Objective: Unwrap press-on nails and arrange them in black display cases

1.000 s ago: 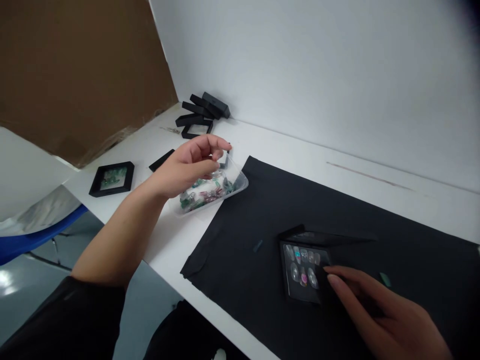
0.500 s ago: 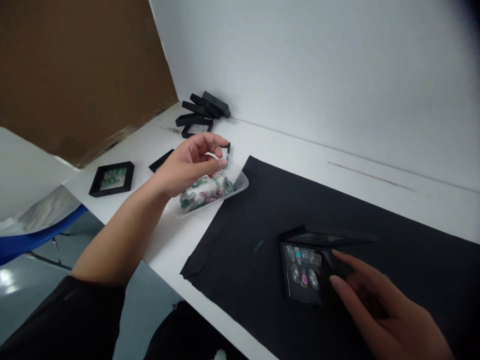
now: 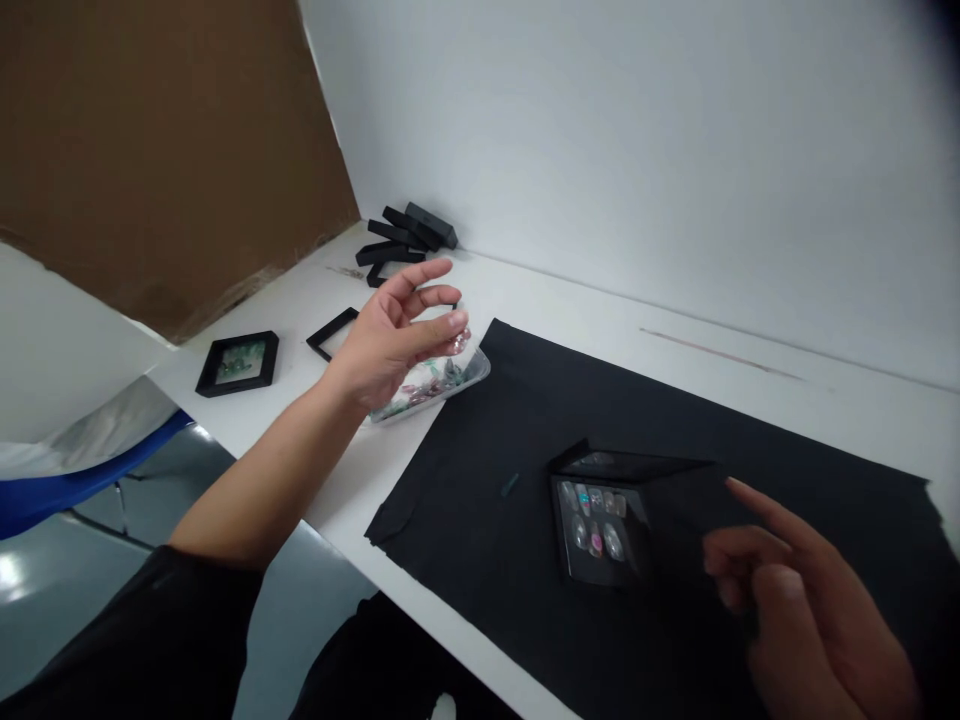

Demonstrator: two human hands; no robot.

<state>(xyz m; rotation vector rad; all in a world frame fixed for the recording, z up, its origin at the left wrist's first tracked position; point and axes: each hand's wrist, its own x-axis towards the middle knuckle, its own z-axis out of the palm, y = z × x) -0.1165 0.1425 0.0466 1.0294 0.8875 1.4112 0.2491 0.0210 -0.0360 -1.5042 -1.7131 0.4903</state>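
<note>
My left hand (image 3: 401,335) is raised over a clear plastic tub (image 3: 486,370) of loose press-on nails. Between thumb and fingers it pinches a clear, pinkish, glittery press-on nail (image 3: 459,343), partly covered by the fingertips. To the right, an open black display case (image 3: 570,570) stands on the black mat with its lid raised. Inside are rows of press-on nails (image 3: 596,540), some clear, one pink and one with turquoise. My right hand (image 3: 806,600) hovers right of the case, apart from it, index finger stretched and other fingers loosely bent; nothing shows in it.
A dark green nail (image 3: 510,485) lies on the black mat (image 3: 465,480). A black frame with green pieces (image 3: 238,362) rests at the table's left. Another black frame (image 3: 322,335) lies behind my left wrist. Several black frames (image 3: 412,228) are piled by the white wall.
My left hand has lifted from the tub, and the clear nail now shows in its pinch. My right hand has let go of the case and moved right.
</note>
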